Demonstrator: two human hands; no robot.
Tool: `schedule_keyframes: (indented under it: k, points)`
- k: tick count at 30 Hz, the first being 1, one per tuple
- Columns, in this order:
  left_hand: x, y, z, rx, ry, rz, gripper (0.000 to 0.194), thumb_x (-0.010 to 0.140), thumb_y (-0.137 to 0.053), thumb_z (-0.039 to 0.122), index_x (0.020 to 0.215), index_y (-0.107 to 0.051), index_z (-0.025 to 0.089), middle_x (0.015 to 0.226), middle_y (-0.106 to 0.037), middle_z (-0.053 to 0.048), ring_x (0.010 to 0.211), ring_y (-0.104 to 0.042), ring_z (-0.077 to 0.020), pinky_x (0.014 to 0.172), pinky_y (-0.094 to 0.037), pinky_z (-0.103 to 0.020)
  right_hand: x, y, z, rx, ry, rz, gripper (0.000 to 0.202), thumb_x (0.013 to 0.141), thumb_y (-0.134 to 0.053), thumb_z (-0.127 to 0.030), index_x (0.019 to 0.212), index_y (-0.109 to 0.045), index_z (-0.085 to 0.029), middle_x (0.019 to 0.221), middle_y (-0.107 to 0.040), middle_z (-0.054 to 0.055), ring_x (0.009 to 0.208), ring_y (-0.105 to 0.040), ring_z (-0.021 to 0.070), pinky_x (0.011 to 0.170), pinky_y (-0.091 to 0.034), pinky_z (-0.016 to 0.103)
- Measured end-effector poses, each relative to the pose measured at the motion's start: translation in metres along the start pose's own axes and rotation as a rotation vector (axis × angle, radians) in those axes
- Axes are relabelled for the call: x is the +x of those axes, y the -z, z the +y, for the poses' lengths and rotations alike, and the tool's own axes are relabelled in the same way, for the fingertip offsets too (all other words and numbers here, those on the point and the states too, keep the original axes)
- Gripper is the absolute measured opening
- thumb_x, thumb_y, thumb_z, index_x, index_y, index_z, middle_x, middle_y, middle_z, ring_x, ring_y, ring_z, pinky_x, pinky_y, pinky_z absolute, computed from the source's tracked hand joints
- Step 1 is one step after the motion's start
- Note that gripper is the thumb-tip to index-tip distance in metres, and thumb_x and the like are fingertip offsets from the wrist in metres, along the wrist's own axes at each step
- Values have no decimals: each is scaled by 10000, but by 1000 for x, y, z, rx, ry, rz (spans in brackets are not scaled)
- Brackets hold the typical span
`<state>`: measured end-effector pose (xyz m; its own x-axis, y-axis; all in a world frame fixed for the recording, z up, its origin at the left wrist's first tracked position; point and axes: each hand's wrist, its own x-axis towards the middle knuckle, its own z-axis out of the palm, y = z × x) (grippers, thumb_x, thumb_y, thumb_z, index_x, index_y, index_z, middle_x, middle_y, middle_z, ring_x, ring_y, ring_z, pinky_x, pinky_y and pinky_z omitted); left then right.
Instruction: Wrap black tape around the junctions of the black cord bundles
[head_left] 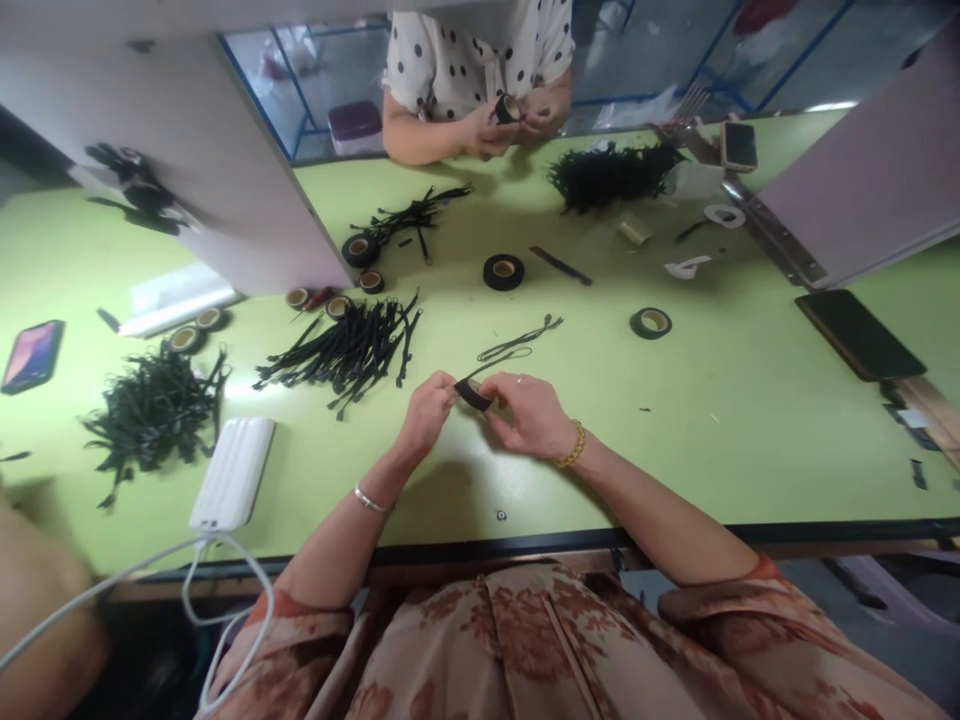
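Note:
Close in front of me, my right hand [529,415] grips a roll of black tape [474,397] between thumb and fingers. Pinched beside the roll, my left hand [429,410] has hold of a thin black cable [491,369]; its gripped end is hidden by the fingers. The cable loops out over the green table [585,480] beyond my hands, with a small connector [553,320] at its far end. To the left of my left hand lies a pile of short black cables [360,345]. Two more tape rolls, one black roll [503,271] and another [651,322], lie farther back.
Across the table a person in a dotted shirt [480,60] holds another tape roll [507,108]. A white power bank [234,472] with a cord stands left, near a second cable heap [154,410]. A knife-like strip [561,265] and a dark phone [859,335] lie right.

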<state>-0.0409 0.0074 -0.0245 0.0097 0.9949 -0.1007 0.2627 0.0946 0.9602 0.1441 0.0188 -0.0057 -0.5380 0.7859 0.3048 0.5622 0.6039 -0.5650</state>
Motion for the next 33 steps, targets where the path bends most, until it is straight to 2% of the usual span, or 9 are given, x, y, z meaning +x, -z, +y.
schedule_keyframes:
  k: [3,9,11,14,16,21,27,31,33]
  points:
    - [-1,2,5,-94,20,-26,257,861,-495,384,692,-445,197,553,-338,66,506,-297,-86,484,-269,-220,1,3,1,247,-51,-32,179,749,-621,-250,895,-524,-217,718,-631,-6,590,-524,142,588,-376,271]
    - [-10,-2,10,66,-96,6,276,873,-493,412,714,-498,188,561,-370,52,530,-321,-95,510,-269,-230,7,2,16,1033,-318,-140,283,821,-620,-393,661,-480,-206,476,-495,-59,402,-377,84,426,-310,211]
    - [-12,-2,10,113,-139,13,274,887,-481,409,722,-501,192,545,-361,55,519,-318,-95,510,-272,-232,8,-3,20,1195,-424,-94,320,775,-655,-376,598,-449,-206,479,-561,-37,367,-373,77,407,-341,217]
    - [-12,-1,9,156,-194,63,278,897,-469,409,722,-501,195,532,-354,59,504,-317,-94,503,-273,-229,9,-11,17,1368,-546,80,278,717,-679,-348,629,-460,-201,706,-735,42,343,-399,67,354,-342,215]
    - [-11,1,9,182,-231,94,279,902,-459,404,724,-507,196,534,-365,57,504,-329,-94,500,-282,-226,10,-13,14,1419,-599,112,210,726,-672,-342,737,-527,-191,798,-765,63,312,-387,59,313,-312,208]
    - [-11,3,9,313,-377,-22,273,913,-441,346,743,-583,187,617,-548,12,561,-456,-106,566,-370,-232,13,-12,17,1501,-739,-111,320,786,-647,-327,1059,-629,-160,712,-747,26,298,-418,62,297,-306,184]
    - [-13,-1,13,577,-547,-233,298,932,-411,301,731,-601,190,655,-618,-20,588,-506,-121,581,-346,-244,16,-9,26,1572,-700,-124,297,782,-687,-430,880,-670,-150,754,-753,49,287,-229,2,300,-215,171]
    - [-15,-2,13,741,-607,-294,291,928,-402,269,692,-554,192,603,-588,-14,539,-472,-124,535,-268,-263,14,-4,23,1556,-630,-22,314,624,-804,-264,860,-607,-199,721,-740,9,517,-615,110,485,-477,217]
    - [-16,-3,14,784,-583,-326,278,931,-395,265,714,-554,194,624,-607,-18,546,-493,-130,536,-266,-267,13,2,24,1547,-574,-31,337,635,-800,-259,888,-583,-212,700,-728,-9,652,-690,160,631,-551,298]
